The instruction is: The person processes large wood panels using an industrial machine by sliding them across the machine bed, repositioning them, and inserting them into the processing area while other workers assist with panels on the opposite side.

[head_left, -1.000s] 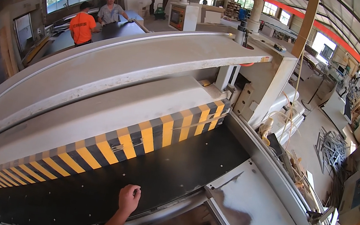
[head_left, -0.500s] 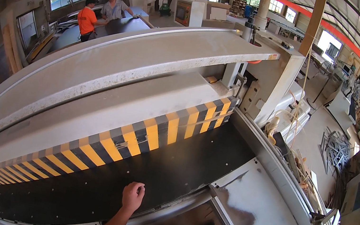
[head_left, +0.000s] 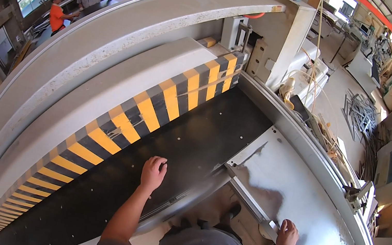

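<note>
My left hand [head_left: 153, 173] is over the black tabletop [head_left: 206, 124] of a large saw-like machine. Its fingers are curled in, and no object shows in them. Whether it touches the top, I cannot tell. On the right, my right hand [head_left: 287, 235] is at the metal rail [head_left: 248, 199] along the near edge of a grey metal side table [head_left: 296, 177]. Those fingers are curled too, and what lies beneath them is hidden. Beyond the black top runs a long beam [head_left: 148, 111] with yellow and black stripes.
A broad grey guard arm [head_left: 135, 22] arches above the striped beam. At the far left, two people, one in an orange shirt [head_left: 57, 16], stand by a panel. Metal strips [head_left: 362, 115] lie piled on the floor at the right. My shoes [head_left: 231, 211] show below the machine edge.
The view has tilted down and swung, so the machine and the people sit higher and further left. My torso shows more. Both hands keep their curled shape near the same places.
</note>
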The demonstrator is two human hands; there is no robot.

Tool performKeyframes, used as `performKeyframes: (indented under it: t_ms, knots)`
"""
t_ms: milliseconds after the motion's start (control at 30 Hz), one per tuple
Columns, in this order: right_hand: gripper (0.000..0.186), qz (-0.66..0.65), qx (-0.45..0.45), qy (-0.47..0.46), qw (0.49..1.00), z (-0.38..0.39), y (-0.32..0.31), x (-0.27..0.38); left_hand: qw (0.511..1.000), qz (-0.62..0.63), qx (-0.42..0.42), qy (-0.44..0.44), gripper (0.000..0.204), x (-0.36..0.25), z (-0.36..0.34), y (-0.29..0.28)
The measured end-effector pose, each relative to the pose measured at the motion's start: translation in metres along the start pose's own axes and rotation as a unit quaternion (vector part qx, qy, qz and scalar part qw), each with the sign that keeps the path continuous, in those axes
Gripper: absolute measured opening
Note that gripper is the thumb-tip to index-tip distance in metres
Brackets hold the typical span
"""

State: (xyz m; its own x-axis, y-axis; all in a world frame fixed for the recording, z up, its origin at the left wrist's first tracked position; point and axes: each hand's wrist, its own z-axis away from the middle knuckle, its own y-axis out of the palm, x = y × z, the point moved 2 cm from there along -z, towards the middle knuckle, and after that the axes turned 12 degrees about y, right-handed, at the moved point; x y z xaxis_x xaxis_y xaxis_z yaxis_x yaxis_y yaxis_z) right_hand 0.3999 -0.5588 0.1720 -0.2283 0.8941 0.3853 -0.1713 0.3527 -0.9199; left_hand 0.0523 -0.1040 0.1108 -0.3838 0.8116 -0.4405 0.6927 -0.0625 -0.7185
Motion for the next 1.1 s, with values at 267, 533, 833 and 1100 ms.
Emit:
performKeyframes:
  t_ms: [267, 533, 833, 1100]
  knots:
    - [0.035, 0.004, -0.01, 0.006, 1.0, 0.003, 0.002, -0.003, 0.98, -0.106, 0.134, 0.099, 0.051, 0.038, -0.069, 0.038]
    - [0.034, -0.004, -0.013, 0.018, 1.0, 0.001, 0.017, -0.004, 0.949, -0.197, 0.233, -0.079, 0.062, 0.122, -0.108, 0.067]
    - [0.032, -0.029, -0.005, 0.024, 0.999, -0.002, 0.022, -0.021, 0.957, -0.278, 0.078, -0.038, 0.061, 0.064, -0.071, 0.072]
    - [0.035, -0.073, 0.081, 0.009, 0.994, -0.008, 0.03, -0.034, 0.931, -0.355, -0.025, -0.076, 0.078, 0.042, 0.001, 0.05]
